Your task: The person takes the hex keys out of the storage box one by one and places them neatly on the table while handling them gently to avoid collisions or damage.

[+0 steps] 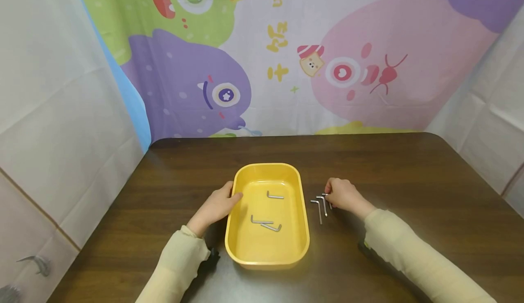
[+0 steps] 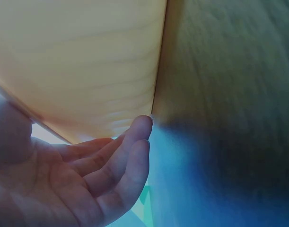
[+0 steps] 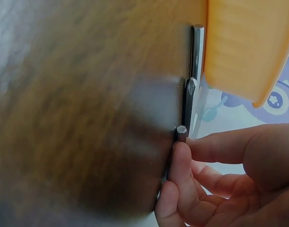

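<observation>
A yellow plastic tray [image 1: 268,264] stands on the table in the head view. Inside it lie three silver L-shaped hex keys, one of them near the middle [image 1: 276,197]. My left hand [image 1: 217,206] holds the tray's left side, thumb over the rim and fingers against the outer wall [image 2: 97,56]. To the right of the tray, two more hex keys [image 1: 319,213] lie side by side on the tabletop. Beside them my right hand [image 1: 345,194] pinches another hex key [image 3: 181,130] between thumb and fingertips, low at the table surface; the fingers partly hide it.
The dark wooden table [image 1: 389,171] extends around the tray. A cloth with cartoon monsters [image 1: 282,107] hangs behind the far edge, and pale walls [image 1: 61,125] stand at both sides.
</observation>
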Action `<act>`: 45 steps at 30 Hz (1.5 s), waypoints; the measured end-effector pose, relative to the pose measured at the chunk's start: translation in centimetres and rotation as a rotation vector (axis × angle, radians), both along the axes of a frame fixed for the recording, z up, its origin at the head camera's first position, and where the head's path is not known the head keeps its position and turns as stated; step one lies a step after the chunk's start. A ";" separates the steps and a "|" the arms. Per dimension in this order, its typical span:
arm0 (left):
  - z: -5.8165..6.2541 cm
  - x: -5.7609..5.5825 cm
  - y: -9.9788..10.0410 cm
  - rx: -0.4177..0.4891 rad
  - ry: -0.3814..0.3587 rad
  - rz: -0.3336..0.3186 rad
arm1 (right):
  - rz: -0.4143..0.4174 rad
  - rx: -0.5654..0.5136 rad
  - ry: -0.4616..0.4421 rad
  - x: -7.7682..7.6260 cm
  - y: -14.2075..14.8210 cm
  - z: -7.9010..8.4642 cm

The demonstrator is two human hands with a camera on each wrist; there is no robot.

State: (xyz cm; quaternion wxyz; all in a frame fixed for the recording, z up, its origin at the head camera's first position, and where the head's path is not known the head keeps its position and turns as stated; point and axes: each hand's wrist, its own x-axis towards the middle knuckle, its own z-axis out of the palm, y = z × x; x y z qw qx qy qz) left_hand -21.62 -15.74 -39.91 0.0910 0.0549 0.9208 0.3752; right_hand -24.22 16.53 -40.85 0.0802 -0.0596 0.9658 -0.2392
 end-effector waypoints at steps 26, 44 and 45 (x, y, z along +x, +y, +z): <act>0.1 0.1 0.0 -0.006 0.010 0.002 | 0.097 0.020 0.310 0.5 -3.4 3.9; 0.0 0.0 0.0 -0.012 0.015 -0.002 | 0.333 0.077 0.452 0.6 -9.2 4.2; 0.0 0.0 0.0 -0.011 0.016 -0.002 | 0.350 0.087 0.453 0.6 -9.4 4.1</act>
